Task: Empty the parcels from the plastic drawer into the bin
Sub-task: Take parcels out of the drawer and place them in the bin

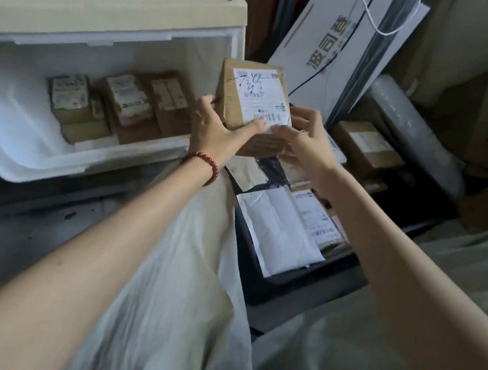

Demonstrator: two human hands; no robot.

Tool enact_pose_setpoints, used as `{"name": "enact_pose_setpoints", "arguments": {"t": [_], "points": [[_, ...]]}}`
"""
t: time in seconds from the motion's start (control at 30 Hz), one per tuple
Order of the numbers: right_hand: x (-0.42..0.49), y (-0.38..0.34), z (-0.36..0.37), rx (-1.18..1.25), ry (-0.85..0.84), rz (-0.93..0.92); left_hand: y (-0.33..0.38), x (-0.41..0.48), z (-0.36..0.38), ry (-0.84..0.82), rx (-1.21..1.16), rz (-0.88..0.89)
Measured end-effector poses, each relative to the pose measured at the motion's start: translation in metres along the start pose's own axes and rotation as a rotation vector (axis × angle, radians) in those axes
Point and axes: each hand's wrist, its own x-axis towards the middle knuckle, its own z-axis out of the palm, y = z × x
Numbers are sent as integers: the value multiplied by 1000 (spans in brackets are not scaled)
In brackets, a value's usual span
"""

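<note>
The box (234, 99), a brown cardboard parcel, was held in the air between the drawer (16, 146) and the bin (283, 288), tilted so its top face met the camera. A white label (262, 97) covered most of that face. It bore a black handwritten scrawl across the upper part, fine print in the middle and a barcode near the lower edge, none of it legible. A second brown carton (263, 147) lay right under the box, between the same hands.

The left hand (216, 130) gripped the box's left side, fingers curled round the edge and thumb stretched across the label's lower corner. The right hand (307, 139) held the right side, fingers bent round that edge and one fingertip touching the label by the barcode. A red bead bracelet (203, 166) circled the left wrist.

The drawer, of white plastic, stood pulled out of a beige cabinet (104, 9). Several small brown parcels (127, 104) with white labels lay along its far side, their print blurred.

The dark bin sat below and right of the hands. It held a white mailer (276, 232), a parcel beside it with a printed label too small to read, and more brown packets further back. Behind it a brown carton (369, 144) with a white label rested near a grey wrapped roll (413, 129). A white board (341, 39) leaned at the back, printed with the characters 波司登, and a white cord (377, 16) hung across it. Pale cloth (184, 304) covered the person's knees below.
</note>
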Motion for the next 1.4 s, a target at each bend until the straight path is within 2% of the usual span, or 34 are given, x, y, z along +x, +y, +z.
{"name": "enact_pose_setpoints", "arguments": {"t": [0.2, 0.33, 0.43, 0.57, 0.63, 0.8, 1.07, 1.27, 1.4], "points": [[-15, 37, -23, 81, 157, 9, -8, -10, 38, -124, 5, -15], [-15, 64, -20, 70, 161, 65, -31, -11, 39, -188, -6, 28], [-15, 73, -18, 171, 157, 99, -40, -3, 39, -217, -50, 39], [-6, 74, -29, 263, 143, 109, -48, 5, 47, -254, -413, -249], [-2, 73, -31, 226, 110, 95, -54, 9, 54, -275, -493, -301], [2, 74, -28, 60, 164, 60, -61, 13, 69, -365, -482, -353], [5, 74, -31, -225, 139, -13, -60, 16, 75, -351, -495, -361], [0, 75, -25, -264, 116, 85, -56, 12, 76, -355, -464, -297], [2, 75, -25, -191, 90, 160, -52, 13, 75, -373, -518, -279]]}}
